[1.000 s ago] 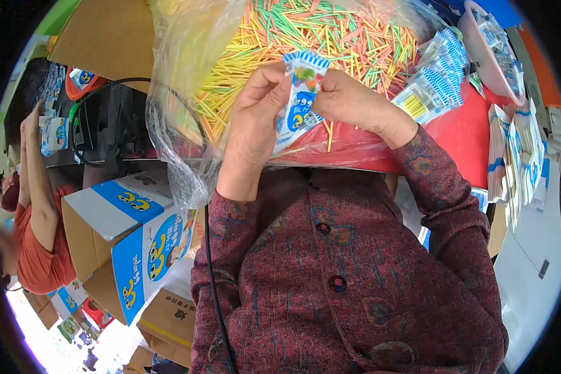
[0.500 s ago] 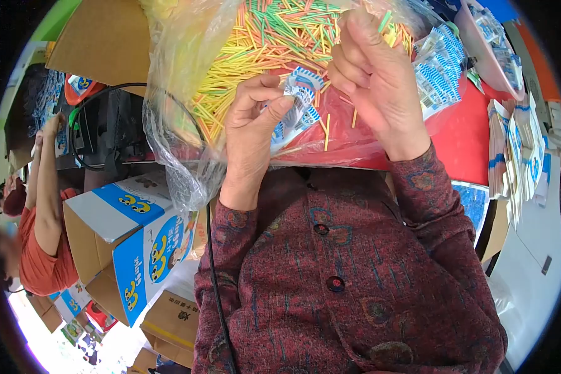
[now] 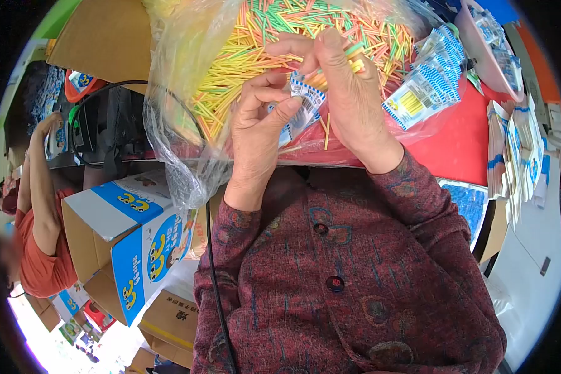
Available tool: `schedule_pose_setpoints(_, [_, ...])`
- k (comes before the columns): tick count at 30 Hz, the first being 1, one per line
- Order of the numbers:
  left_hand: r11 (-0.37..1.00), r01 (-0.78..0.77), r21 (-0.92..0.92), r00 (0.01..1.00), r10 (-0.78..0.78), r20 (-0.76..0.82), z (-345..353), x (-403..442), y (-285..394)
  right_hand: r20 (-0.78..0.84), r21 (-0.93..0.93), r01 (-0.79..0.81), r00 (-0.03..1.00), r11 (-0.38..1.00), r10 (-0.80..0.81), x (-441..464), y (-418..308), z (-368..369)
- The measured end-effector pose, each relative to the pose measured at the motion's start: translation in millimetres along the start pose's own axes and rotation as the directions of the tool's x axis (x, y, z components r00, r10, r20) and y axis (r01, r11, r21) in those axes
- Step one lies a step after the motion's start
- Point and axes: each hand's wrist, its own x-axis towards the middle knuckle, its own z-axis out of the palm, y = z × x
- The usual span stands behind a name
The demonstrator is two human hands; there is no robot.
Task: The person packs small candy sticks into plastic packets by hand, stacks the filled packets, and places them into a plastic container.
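Observation:
My left hand (image 3: 255,134) pinches a small blue-and-white printed plastic packet (image 3: 306,111) between thumb and fingers. Close against the packet's upper end is my right hand (image 3: 357,115), closed round a few thin coloured sticks (image 3: 356,64) in yellow, orange and green. Part of these sticks hides behind the fingers, and I cannot tell whether their ends are inside the packet. Beyond both hands spreads a big heap of similar sticks (image 3: 230,84) on clear plastic sheeting. A row of overlapping packets (image 3: 421,93) lies to the right, the front one showing yellow sticks.
A pink basin (image 3: 489,56) of packets stands at the far right, above stacked printed bags (image 3: 517,149). At left are an open blue-and-white carton (image 3: 131,249), a black cable (image 3: 212,262) and a person in an orange shirt (image 3: 47,249). Red tabletop (image 3: 461,143) shows at right.
My right hand has come down and left to the packet, bringing several sticks into view in its grip. My left hand stays nearly in place, still holding the packet.

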Motion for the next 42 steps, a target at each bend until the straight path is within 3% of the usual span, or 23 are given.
schedule_pose_setpoints(4, [0.999,-0.030,-0.020,1.000,0.030,-0.006,4.3,-0.6,-0.3,-0.006,0.097,-0.096,0.995,0.991,0.097,-4.0,0.5,2.2])
schedule_pose_setpoints(7, [0.997,-0.081,-0.011,0.997,0.081,-0.008,5.5,0.4,-2.2,0.135,-0.038,-0.212,0.967,0.977,0.215,-5.0,2.2,-3.3])
schedule_pose_setpoints(12, [0.984,-0.160,0.084,0.987,0.162,-0.022,1.3,1.0,-6.5,0.322,-0.067,-0.276,0.904,0.959,0.282,2.0,3.2,-12.2])
schedule_pose_setpoints(15, [0.988,-0.135,0.081,0.988,0.140,-0.060,0.9,2.0,-6.8,0.102,-0.029,-0.201,0.974,0.979,0.203,-0.7,5.8,-9.6])
schedule_pose_setpoints(17, [0.996,-0.088,0.008,0.989,0.088,-0.116,1.4,3.6,-5.1,0.136,-0.106,-0.191,0.969,0.976,0.205,-3.3,-0.3,-11.7])
schedule_pose_setpoints(19, [0.991,-0.121,0.063,0.987,0.127,-0.100,2.6,5.0,-6.5,0.192,-0.261,-0.163,0.957,0.951,0.217,-6.7,-6.8,-17.1])
schedule_pose_setpoints(22, [0.967,-0.191,0.170,0.978,0.203,-0.056,10.8,6.5,-1.6,0.231,-0.227,-0.126,0.956,0.966,0.179,-6.7,4.7,-25.5])
schedule_pose_setpoints(25, [0.998,0.029,-0.061,0.989,-0.038,-0.140,25.8,2.0,21.0,0.238,-0.135,-0.144,0.956,0.980,0.173,-4.3,8.4,-32.6])
schedule_pose_setpoints(26, [0.998,0.028,-0.058,0.989,-0.036,-0.141,23.9,1.9,21.4,0.222,-0.064,-0.178,0.957,0.982,0.188,-3.2,7.4,-34.4])
schedule_pose_setpoints(29, [0.928,0.369,0.055,0.928,-0.371,0.024,12.5,1.6,19.8,0.172,0.024,-0.176,0.970,0.984,0.169,-5.4,4.0,-32.6])
schedule_pose_setpoints(32, [0.949,0.316,0.013,0.948,-0.316,0.034,12.3,-0.2,16.3,0.093,0.043,-0.105,0.991,0.994,0.100,-12.2,-2.9,-32.3])
schedule_pose_setpoints(34, [0.956,0.291,-0.024,0.956,-0.290,0.055,15.5,-2.1,10.6,0.167,-0.233,-0.132,0.971,0.963,0.174,-18.6,-8.1,-43.0])
schedule_pose_setpoints(35, [0.961,0.274,0.045,0.958,-0.277,0.079,15.1,-4.1,7.7,0.191,-0.367,-0.137,0.957,0.920,0.219,-21.8,-10.6,-49.0])
schedule_pose_setpoints(37, [0.957,0.226,0.182,0.960,-0.251,0.128,15.8,-7.7,4.4,0.154,-0.384,-0.149,0.963,0.911,0.222,-32.9,-4.5,-60.8])
schedule_pose_setpoints(40, [0.959,0.158,0.236,0.977,-0.187,0.105,23.7,-15.0,7.2,0.109,-0.400,-0.174,0.966,0.900,0.235,-47.5,-2.6,-81.7])
schedule_pose_setpoints(42, [0.956,0.126,0.266,0.985,-0.153,0.084,18.7,-15.3,9.0,-0.067,-0.400,-0.249,0.968,0.882,0.243,-55.3,-12.8,-105.7])
